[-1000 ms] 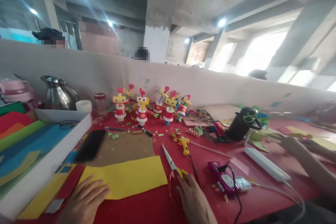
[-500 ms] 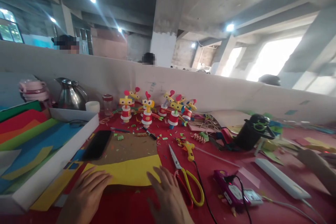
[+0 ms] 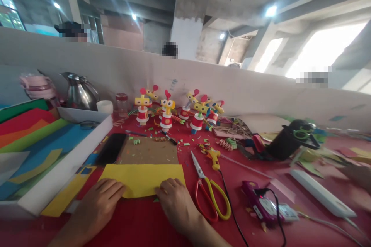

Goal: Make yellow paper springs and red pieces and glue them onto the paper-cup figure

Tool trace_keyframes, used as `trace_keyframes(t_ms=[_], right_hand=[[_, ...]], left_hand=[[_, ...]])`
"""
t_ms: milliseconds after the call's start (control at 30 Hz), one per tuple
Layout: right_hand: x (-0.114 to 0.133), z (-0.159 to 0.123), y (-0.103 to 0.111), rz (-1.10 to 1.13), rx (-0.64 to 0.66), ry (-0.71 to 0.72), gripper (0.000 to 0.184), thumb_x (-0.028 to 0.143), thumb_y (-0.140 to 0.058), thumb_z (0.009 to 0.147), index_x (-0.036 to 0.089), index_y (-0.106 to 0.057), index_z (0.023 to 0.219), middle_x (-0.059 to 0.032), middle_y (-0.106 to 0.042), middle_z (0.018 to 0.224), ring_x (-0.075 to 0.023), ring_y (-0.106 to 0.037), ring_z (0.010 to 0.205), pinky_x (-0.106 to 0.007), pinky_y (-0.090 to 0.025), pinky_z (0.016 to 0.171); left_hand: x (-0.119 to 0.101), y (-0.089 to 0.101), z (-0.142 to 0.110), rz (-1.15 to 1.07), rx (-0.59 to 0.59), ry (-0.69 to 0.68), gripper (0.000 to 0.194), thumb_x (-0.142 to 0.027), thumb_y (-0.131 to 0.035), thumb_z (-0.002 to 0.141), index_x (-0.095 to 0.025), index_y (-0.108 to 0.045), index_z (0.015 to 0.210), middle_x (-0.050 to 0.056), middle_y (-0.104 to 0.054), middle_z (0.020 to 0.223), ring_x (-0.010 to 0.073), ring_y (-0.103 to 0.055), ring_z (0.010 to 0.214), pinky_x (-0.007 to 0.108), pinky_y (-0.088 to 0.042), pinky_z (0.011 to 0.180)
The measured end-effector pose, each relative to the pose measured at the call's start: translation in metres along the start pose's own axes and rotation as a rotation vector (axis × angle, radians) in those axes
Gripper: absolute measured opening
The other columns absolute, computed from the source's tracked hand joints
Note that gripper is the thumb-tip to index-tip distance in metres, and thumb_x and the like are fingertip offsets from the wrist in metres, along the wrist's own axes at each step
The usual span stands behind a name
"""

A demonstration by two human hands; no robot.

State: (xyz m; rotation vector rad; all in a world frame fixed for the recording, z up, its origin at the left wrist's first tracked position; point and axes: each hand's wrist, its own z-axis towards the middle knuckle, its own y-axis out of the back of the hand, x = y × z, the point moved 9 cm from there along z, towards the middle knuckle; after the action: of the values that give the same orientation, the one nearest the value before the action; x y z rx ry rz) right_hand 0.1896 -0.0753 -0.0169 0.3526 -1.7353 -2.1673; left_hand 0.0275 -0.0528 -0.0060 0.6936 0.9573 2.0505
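A sheet of yellow paper (image 3: 142,177) lies on the near part of a brown board (image 3: 149,153) strewn with scraps. My left hand (image 3: 106,200) has its fingers curled over the sheet's near left corner, thumb hidden. At the near right edge, my right hand (image 3: 175,202) grips the same sheet with bent fingers. Scissors (image 3: 200,179) with one red and one yellow handle rest just right of that hand, blades slightly apart. Beyond them is a yellow glue gun (image 3: 213,158) with a black cord.
Several paper-cup robot figures (image 3: 166,114) stand behind the board. A white box (image 3: 69,162) of coloured paper is at left, with a phone (image 3: 111,148) beside it. To the right are a purple power socket (image 3: 259,200), a white strip (image 3: 321,193) and a black container (image 3: 285,142).
My right hand's fingers went from spread and blurred to curled on the paper's near edge. The sheet now lies straighter. The whole view has shifted slightly.
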Motion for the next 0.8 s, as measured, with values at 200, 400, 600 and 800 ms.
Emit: trace_keyframes(t_ms=[200,400,600,800], right_hand=[[-0.006,0.016,0.003,0.08,0.174,-0.119,0.014,0.018,-0.055,0.088,0.02,-0.067,0.08,-0.0027,-0.066,0.084,-0.0187,-0.061,0.078,-0.03,-0.04,0.064],[-0.003,0.027,0.004,0.083,0.173,-0.159,0.013,0.013,-0.055,0.085,0.017,-0.067,0.086,-0.0055,-0.068,0.089,-0.0203,-0.063,0.082,-0.03,-0.043,0.068],[-0.026,0.014,0.003,0.289,0.127,-0.21,0.011,0.016,-0.056,0.089,0.019,-0.067,0.089,-0.004,-0.067,0.091,-0.0167,-0.062,0.087,-0.024,-0.043,0.069],[-0.054,0.005,-0.011,0.532,0.149,-0.312,0.005,0.022,-0.064,0.085,0.02,-0.068,0.083,-0.0005,-0.067,0.085,-0.0129,-0.061,0.078,-0.021,-0.041,0.068]], left_hand=[[-0.011,-0.022,0.024,-0.137,0.215,0.12,0.032,-0.008,-0.047,0.086,-0.025,-0.066,0.104,0.003,-0.068,0.099,0.0197,-0.061,0.088,0.034,-0.045,0.079],[-0.036,-0.044,0.055,-0.204,0.35,0.168,0.029,0.0,-0.042,0.08,-0.02,-0.063,0.081,0.005,-0.062,0.083,0.0214,-0.057,0.077,0.036,-0.042,0.069],[-0.025,-0.039,0.05,-0.192,0.295,0.144,0.02,-0.009,-0.044,0.089,-0.018,-0.062,0.085,0.007,-0.061,0.085,0.0217,-0.056,0.084,0.036,-0.043,0.074],[-0.016,-0.038,0.05,-0.189,0.297,0.171,0.018,-0.02,-0.049,0.092,-0.018,-0.061,0.079,0.005,-0.06,0.079,0.0197,-0.056,0.079,0.033,-0.042,0.07]])
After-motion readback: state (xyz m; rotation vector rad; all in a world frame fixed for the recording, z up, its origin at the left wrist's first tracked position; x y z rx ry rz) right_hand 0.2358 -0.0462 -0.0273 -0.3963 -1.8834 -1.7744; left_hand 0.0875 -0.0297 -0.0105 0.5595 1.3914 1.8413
